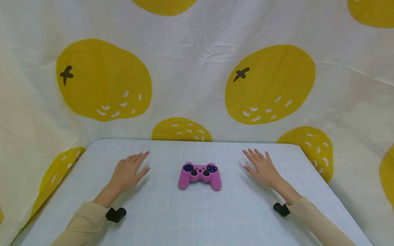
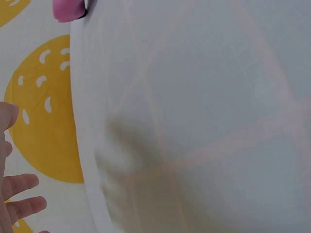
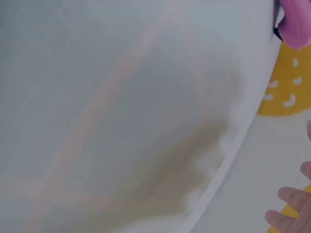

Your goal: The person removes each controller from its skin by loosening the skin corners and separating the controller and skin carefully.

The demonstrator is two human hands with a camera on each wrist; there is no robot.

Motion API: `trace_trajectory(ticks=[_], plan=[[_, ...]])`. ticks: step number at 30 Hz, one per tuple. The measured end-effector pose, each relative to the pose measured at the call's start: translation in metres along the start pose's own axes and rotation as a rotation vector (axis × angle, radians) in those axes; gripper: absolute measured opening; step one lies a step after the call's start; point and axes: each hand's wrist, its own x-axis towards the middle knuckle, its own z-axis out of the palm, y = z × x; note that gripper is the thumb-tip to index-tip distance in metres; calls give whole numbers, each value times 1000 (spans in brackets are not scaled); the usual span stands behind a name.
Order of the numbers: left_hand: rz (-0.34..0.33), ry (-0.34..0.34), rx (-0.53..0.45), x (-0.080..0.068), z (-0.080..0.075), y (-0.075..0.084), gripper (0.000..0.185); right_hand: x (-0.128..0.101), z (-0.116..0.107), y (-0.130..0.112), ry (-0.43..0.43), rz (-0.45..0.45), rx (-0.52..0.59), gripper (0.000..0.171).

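Observation:
A pink game controller with dark buttons and two black thumbsticks lies face up on the table, its grips toward me. To its left, my left hand hovers with fingers stretched out and thumb spread, holding nothing. My right hand is held on the other side, fingers fanned and likewise holding nothing. Both hands cast shadows on the tabletop and stand apart from the controller. One pink grip shows at the top of the left wrist view, and a pink grip appears at the top right of the right wrist view.
A pale checked cloth covers the table. Behind it and along both sides hangs a white curtain printed with large yellow fruit. Black wrist cameras sit at the left cuff and right cuff of the beige sleeves.

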Motion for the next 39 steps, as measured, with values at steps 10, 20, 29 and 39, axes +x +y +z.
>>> trace_trajectory(ticks=[10, 20, 29, 39], plan=[[-63, 24, -173, 2, 0, 11, 38, -3, -6, -11, 78, -24, 17, 51], [-215, -17, -364, 7, 2, 25, 34, 0, -8, -22, 112, 24, 124, 42], [-341, -151, -531, 14, -2, 49, 52, 1, -8, -37, 72, 78, 285, 41], [-442, -252, -703, 27, 3, 68, 63, 13, -4, -52, -25, 125, 487, 47]])
